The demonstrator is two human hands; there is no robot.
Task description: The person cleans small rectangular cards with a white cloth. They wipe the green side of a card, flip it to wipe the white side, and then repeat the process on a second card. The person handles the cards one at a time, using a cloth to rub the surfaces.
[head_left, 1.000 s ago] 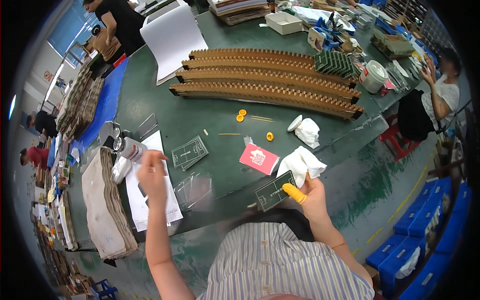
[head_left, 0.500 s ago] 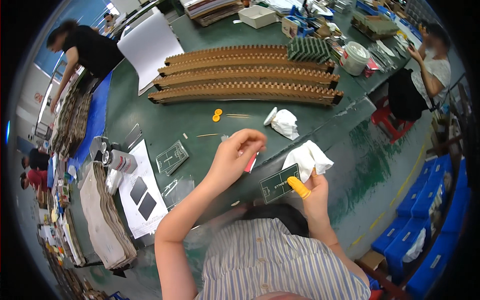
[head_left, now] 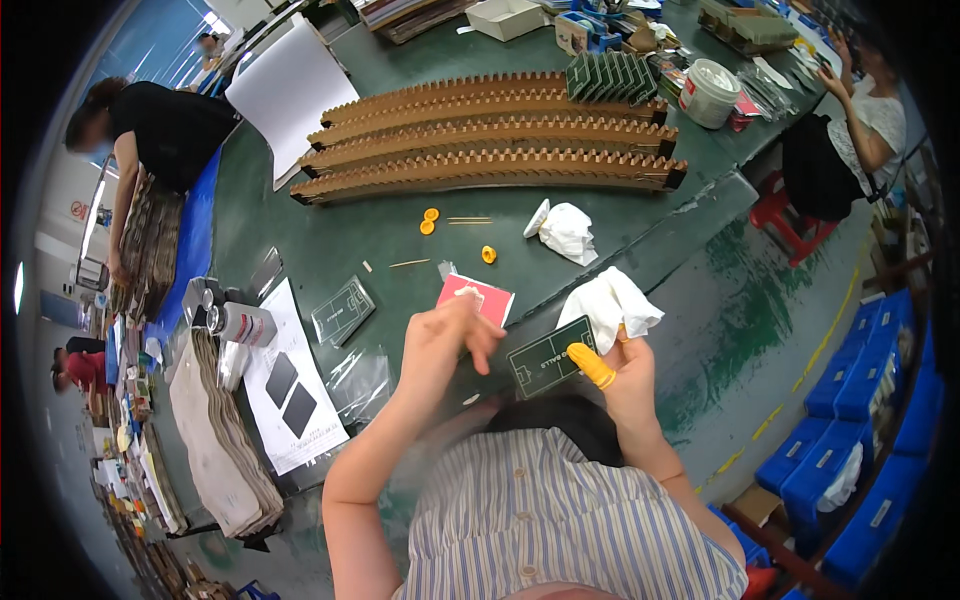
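My right hand (head_left: 628,378), with a yellow finger cot (head_left: 592,366) on the thumb, grips a dark green plate (head_left: 548,358) marked with white pitch lines. A white cloth (head_left: 610,308) is bunched behind the plate, against the same hand. Over the near edge of a red pad (head_left: 478,300) hovers my left hand (head_left: 440,340), its fingers loosely apart and nothing seen in them. Beyond the pad lies a loose yellow finger cot (head_left: 489,254). Two more yellow cots (head_left: 429,221) sit beside thin wooden sticks (head_left: 469,220). Similar green plates (head_left: 342,311) lie stacked to the left.
Long brown notched racks (head_left: 490,170) span the far table, with several green plates (head_left: 611,79) standing at their right end. A crumpled white cloth (head_left: 567,234), a bottle (head_left: 243,324) and a printed sheet (head_left: 290,390) surround the work area. Two co-workers flank the table.
My left hand has drawn back toward me and left, and its fingers have spread. A yellow finger cot and more of the red pad now show. The right hand keeps its plate and cloth.
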